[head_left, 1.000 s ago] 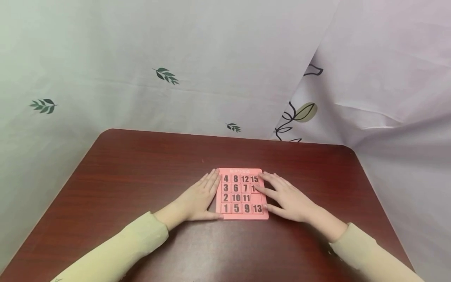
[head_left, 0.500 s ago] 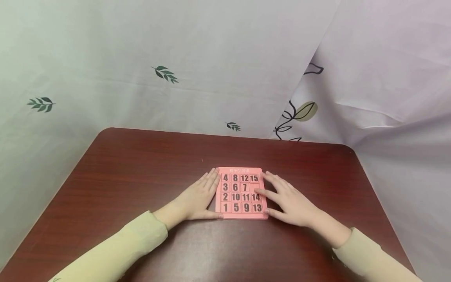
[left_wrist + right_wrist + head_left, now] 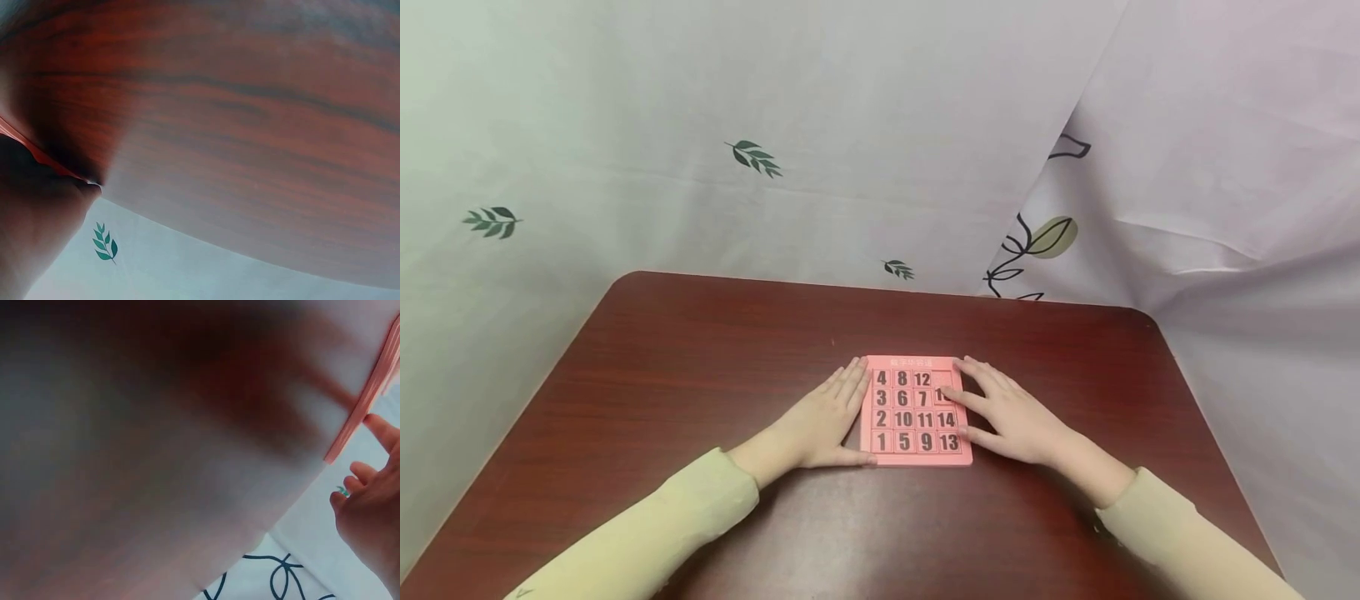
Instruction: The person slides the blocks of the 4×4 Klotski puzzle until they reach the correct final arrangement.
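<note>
Pink number puzzle (image 3: 917,460) lying flat on a dark red-brown wooden tabletop (image 3: 760,350), midway between its left and right edges and well short of the far edge. Nearest the viewer, two pale sleeves (image 3: 685,521) come in from the lower corners. The left hand (image 3: 823,423) lies palm down, its straight fingers along the puzzle's left side and its thumb spread to the near left corner; it grips nothing. The right hand (image 3: 1018,423) is spread and loosely extended, likewise gripping nothing: thumb at the puzzle's right side, index fingertip on a partly covered tile (image 3: 938,397), another fingertip at the far right corner. From near to far, the rows read 1, 5, 9, 13; 2, 10, 11, 14; 3, 6, 7 and the covered tile; then 4, 8, 12 and a gap. Beyond the far edge hangs whitish cloth (image 3: 625,125) with leaf prints.
</note>
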Tool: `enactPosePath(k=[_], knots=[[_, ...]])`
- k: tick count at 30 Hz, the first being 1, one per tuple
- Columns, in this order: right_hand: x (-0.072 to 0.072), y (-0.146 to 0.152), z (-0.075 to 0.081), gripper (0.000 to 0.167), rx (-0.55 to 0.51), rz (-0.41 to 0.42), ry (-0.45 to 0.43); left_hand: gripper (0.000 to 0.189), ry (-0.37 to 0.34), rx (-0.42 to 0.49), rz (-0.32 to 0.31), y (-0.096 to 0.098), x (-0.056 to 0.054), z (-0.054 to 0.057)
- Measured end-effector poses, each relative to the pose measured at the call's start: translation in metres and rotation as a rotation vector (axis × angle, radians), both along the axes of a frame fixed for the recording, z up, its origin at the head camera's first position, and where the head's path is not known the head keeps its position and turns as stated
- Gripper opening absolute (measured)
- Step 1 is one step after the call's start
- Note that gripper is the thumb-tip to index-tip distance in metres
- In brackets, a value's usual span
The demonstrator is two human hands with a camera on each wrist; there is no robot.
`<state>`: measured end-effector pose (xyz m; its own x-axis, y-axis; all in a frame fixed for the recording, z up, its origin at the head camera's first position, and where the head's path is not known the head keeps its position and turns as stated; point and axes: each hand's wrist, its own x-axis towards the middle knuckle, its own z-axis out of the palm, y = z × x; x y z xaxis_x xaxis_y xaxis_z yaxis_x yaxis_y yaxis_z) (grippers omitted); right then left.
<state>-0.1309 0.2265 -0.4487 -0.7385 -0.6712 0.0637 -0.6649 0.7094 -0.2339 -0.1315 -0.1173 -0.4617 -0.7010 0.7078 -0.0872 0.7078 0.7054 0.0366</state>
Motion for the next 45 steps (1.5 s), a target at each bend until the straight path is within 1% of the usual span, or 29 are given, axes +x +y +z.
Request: enactPosePath(k=[4,8,10,13,16,18,22,25,28,32,36,39,42,45], knots=[[0.007,0.001,0.0,0.056,-0.021,0.044,0.057,0.126,0.006,0.003,0.002,-0.002,-0.001,0.002],[0.004,-0.002,0.002,0.058,-0.029,0.052,0.085,0.126,0.0,0.006,0.001,-0.002,-0.002,0.001],[0.0,-0.007,0.002,0.061,-0.038,0.046,0.076,0.125,-0.007,0.002,0.001,-0.002,-0.001,0.001],[-0.009,-0.017,0.003,0.064,-0.039,0.044,0.041,0.125,-0.015,0.002,0.003,-0.001,0.0,0.001],[-0.016,-0.025,0.002,0.064,-0.019,0.039,0.0,0.125,-0.019,0.001,0.005,-0.001,0.001,-0.001],[-0.018,-0.026,0.002,0.063,0.004,0.028,-0.023,0.125,-0.021,0.009,0.003,0.0,0.001,-0.001],[-0.017,-0.019,0.002,0.062,0.038,-0.01,-0.041,0.125,-0.013,0.006,0.001,-0.001,0.001,-0.001],[-0.014,-0.009,0.002,0.061,0.045,-0.043,-0.033,0.125,0.0,-0.001,0.001,-0.002,0.0,-0.001],[-0.012,-0.004,0.002,0.061,0.035,-0.056,-0.025,0.125,0.004,-0.001,0.002,-0.004,0.0,0.0],[-0.014,-0.012,0.003,0.062,0.014,-0.011,-0.016,0.125,0.0,-0.001,0.001,-0.004,0.0,0.0],[-0.02,-0.034,0.003,0.061,0.004,0.052,-0.005,0.124,0.0,-0.003,-0.002,-0.003,0.0,-0.001],[-0.024,-0.05,0.004,0.061,0.019,0.088,0.004,0.124,0.005,-0.001,-0.005,-0.003,0.0,-0.002],[-0.027,-0.06,0.005,0.061,0.045,0.102,0.006,0.123,0.009,-0.003,-0.008,-0.001,0.0,-0.003],[-0.027,-0.057,0.005,0.06,0.051,0.096,0.007,0.123,0.008,-0.006,-0.006,-0.001,0.0,-0.002]])
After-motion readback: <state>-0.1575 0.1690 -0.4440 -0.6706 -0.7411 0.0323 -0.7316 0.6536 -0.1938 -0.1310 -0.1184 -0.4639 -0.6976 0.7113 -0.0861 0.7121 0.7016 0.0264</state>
